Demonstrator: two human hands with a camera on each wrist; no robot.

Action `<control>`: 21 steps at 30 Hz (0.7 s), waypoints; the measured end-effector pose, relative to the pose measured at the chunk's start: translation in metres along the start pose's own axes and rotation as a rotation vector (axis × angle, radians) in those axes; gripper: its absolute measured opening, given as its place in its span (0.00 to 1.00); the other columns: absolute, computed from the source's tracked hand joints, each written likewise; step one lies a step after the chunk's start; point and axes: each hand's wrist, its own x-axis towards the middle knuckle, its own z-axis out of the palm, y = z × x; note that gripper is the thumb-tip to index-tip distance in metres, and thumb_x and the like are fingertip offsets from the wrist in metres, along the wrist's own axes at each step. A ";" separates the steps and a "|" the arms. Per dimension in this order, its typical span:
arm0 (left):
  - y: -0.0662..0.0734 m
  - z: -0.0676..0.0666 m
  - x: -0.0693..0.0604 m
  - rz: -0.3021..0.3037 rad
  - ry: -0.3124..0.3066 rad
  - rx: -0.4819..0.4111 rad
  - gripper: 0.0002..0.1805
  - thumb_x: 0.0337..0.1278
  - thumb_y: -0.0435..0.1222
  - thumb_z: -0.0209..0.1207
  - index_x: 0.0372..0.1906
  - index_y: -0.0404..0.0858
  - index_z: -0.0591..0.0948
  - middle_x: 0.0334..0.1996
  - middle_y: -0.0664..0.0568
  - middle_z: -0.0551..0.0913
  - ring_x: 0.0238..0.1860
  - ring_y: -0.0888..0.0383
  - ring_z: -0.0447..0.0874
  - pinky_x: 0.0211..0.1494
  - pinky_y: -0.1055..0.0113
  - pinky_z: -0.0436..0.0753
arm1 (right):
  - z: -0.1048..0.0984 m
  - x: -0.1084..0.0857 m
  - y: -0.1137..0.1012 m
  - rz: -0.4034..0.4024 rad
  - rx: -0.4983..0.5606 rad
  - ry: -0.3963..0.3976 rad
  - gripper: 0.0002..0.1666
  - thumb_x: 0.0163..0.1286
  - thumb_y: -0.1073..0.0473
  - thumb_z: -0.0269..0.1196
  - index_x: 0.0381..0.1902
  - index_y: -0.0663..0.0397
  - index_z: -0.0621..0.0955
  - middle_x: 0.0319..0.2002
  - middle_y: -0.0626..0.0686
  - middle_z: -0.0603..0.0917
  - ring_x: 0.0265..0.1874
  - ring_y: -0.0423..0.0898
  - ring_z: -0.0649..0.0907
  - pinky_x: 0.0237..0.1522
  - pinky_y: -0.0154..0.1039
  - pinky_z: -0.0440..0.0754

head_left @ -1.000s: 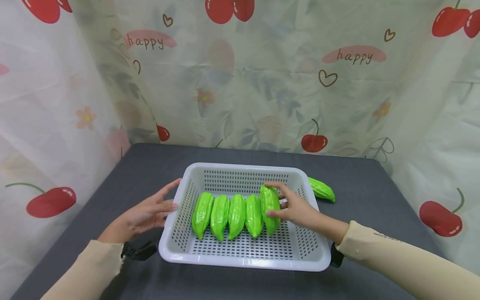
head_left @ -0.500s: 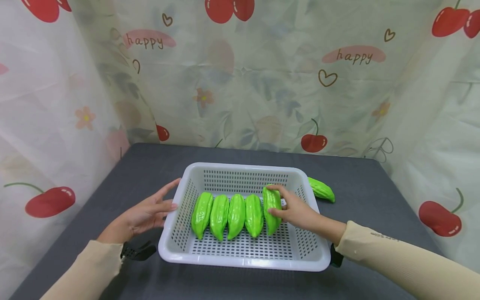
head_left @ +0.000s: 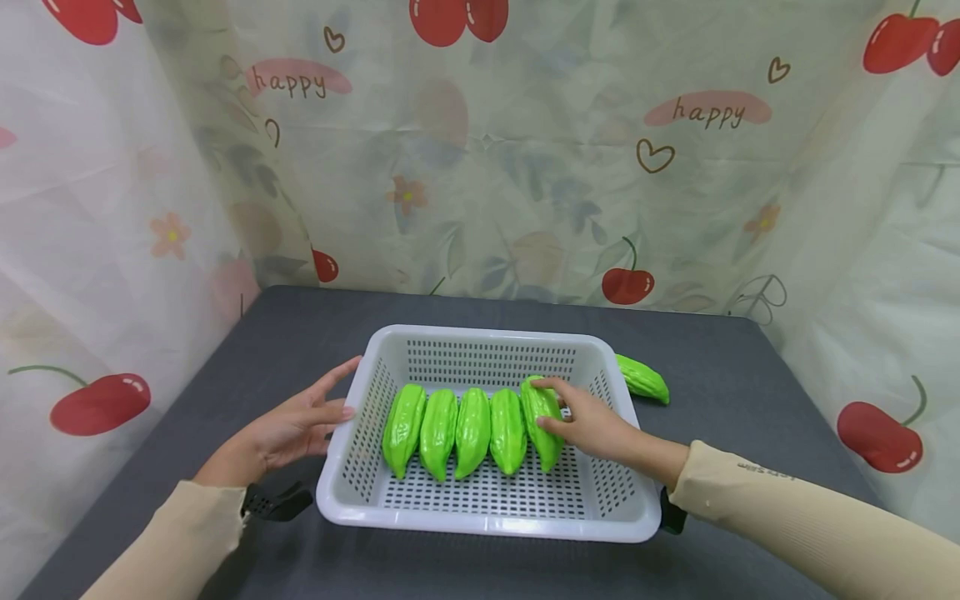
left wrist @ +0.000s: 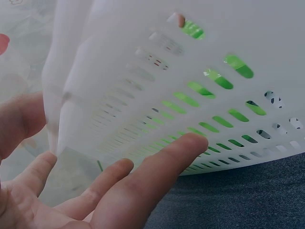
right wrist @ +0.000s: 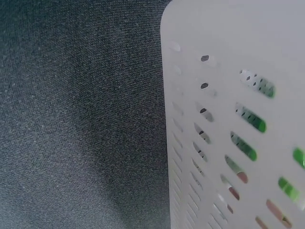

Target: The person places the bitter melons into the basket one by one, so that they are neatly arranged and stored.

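A white perforated plastic basket (head_left: 487,527) rests on the dark table. Inside it, several glossy green bitter melons (head_left: 472,433) lie side by side in a row. My right hand (head_left: 588,421) reaches over the basket's right wall and holds the rightmost bitter melon (head_left: 537,408), fingers near its far end and thumb on its side. At the basket's left wall, my left hand (head_left: 288,429) touches the outside with its fingers extended. The left wrist view shows the left hand's fingers (left wrist: 152,183) against the slotted wall. In the right wrist view, the basket wall hides most of the right hand.
Another bitter melon (head_left: 642,379) lies on the table (head_left: 712,400) just outside the basket's right wall, partly hidden by it. A patterned curtain (head_left: 487,167) hangs behind the table and along both sides.
The rightmost bitter melon has shifted slightly right and its far end has come down towards the basket floor, with my right hand following it. My left hand has stayed in place.
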 end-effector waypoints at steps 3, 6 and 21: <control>0.000 0.000 0.000 0.000 0.001 0.001 0.48 0.66 0.29 0.53 0.76 0.64 0.39 0.65 0.47 0.70 0.57 0.43 0.80 0.53 0.35 0.76 | 0.001 0.000 0.000 0.013 -0.017 0.001 0.33 0.69 0.57 0.62 0.70 0.47 0.65 0.60 0.59 0.77 0.55 0.56 0.80 0.51 0.52 0.82; 0.000 0.000 0.000 0.001 0.000 0.001 0.48 0.67 0.29 0.53 0.76 0.64 0.39 0.66 0.46 0.69 0.57 0.43 0.80 0.53 0.35 0.76 | 0.001 -0.001 0.000 0.020 -0.029 -0.009 0.33 0.70 0.56 0.61 0.70 0.49 0.65 0.61 0.59 0.76 0.57 0.56 0.79 0.52 0.52 0.82; 0.001 -0.001 -0.001 0.001 -0.007 -0.001 0.48 0.66 0.29 0.53 0.76 0.64 0.38 0.68 0.43 0.67 0.56 0.43 0.80 0.53 0.35 0.76 | 0.003 -0.002 -0.002 0.066 -0.100 -0.060 0.32 0.70 0.56 0.60 0.69 0.54 0.66 0.60 0.63 0.74 0.57 0.57 0.76 0.50 0.52 0.81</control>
